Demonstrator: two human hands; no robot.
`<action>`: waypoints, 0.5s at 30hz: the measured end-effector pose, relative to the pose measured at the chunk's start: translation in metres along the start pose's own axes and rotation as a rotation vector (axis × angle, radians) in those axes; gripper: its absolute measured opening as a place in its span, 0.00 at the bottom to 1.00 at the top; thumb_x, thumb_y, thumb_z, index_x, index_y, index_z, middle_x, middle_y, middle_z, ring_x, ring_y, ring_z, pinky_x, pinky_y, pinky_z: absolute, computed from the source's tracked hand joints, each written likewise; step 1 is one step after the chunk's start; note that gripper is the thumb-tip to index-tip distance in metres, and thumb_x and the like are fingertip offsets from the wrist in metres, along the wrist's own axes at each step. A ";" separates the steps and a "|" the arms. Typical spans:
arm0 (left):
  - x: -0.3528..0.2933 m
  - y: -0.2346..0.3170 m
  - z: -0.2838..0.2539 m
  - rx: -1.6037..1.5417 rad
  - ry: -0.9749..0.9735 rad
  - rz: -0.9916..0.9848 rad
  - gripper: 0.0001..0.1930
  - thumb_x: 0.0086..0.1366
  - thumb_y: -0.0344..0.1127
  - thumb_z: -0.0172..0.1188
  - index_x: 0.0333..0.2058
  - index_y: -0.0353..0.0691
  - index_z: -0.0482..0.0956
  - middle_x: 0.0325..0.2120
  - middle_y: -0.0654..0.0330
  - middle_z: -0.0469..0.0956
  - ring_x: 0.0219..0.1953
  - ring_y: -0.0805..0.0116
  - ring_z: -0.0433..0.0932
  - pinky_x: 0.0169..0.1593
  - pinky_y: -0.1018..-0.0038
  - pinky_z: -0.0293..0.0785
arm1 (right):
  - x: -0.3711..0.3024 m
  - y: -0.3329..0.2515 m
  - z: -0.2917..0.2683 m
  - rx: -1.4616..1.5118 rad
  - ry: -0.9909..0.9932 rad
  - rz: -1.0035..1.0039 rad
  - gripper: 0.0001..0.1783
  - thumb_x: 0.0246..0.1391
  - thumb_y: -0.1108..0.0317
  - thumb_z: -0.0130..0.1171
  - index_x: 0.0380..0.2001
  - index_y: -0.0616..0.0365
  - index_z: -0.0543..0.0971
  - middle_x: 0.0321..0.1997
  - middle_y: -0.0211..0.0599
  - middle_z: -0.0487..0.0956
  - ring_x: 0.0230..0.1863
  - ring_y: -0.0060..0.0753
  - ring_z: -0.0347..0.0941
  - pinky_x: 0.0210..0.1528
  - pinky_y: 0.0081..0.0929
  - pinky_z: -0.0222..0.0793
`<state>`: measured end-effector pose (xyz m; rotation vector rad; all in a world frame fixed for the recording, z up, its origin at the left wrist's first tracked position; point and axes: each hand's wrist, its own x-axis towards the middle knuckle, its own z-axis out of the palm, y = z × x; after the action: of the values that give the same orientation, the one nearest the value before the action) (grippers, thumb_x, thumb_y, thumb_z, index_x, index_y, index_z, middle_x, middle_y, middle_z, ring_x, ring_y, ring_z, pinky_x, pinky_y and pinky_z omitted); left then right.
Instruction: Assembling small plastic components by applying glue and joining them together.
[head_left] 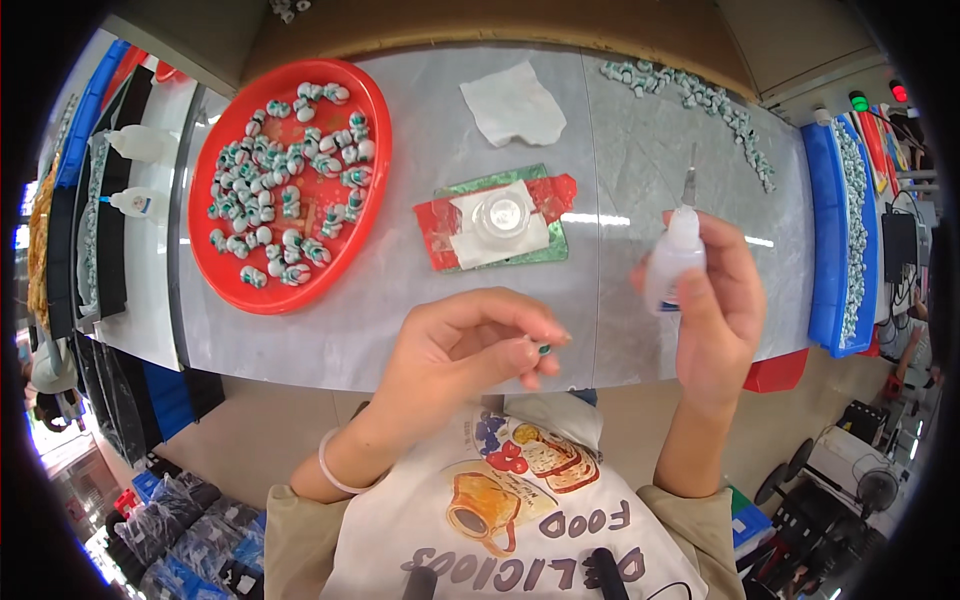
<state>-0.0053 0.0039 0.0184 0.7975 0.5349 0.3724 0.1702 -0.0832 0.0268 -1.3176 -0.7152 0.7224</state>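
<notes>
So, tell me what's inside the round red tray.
Many small green-and-white pieces lie in the red tray; whatever they cover underneath can't be seen.

A green light (858, 101) and a red light (898, 91) glow near each other at the upper right. Below, at the lower right, is a dark fan (877, 492). Plastic-wrapped bundles (180, 510) (black and blue, contents unclear) crowd the lower left, near the pale floor (285, 425)
</notes>
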 end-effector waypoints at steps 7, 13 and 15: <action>0.008 -0.015 -0.009 -0.083 -0.035 0.102 0.10 0.51 0.21 0.55 0.34 0.31 0.72 0.35 0.56 0.72 0.35 0.70 0.72 0.39 0.78 0.70 | -0.014 -0.013 -0.022 -0.096 -0.048 0.017 0.24 0.38 0.61 0.62 0.36 0.67 0.68 0.33 0.43 0.71 0.31 0.29 0.69 0.32 0.23 0.64; 0.011 -0.019 -0.011 0.065 -0.161 0.252 0.10 0.50 0.21 0.56 0.34 0.31 0.74 0.34 0.55 0.72 0.34 0.72 0.71 0.37 0.79 0.70 | -0.015 -0.019 -0.021 -0.044 -0.030 -0.115 0.25 0.35 0.59 0.64 0.31 0.67 0.68 0.28 0.43 0.70 0.33 0.35 0.71 0.36 0.26 0.67; 0.012 -0.019 -0.009 0.011 -0.112 0.241 0.10 0.50 0.24 0.57 0.34 0.31 0.74 0.33 0.55 0.72 0.33 0.72 0.71 0.35 0.79 0.69 | -0.018 -0.022 -0.022 -0.202 -0.042 -0.127 0.26 0.40 0.52 0.59 0.31 0.66 0.67 0.29 0.40 0.67 0.32 0.28 0.66 0.34 0.17 0.59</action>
<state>0.0016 0.0027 -0.0052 0.8906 0.3366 0.5439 0.1785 -0.1131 0.0454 -1.4287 -0.9160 0.5888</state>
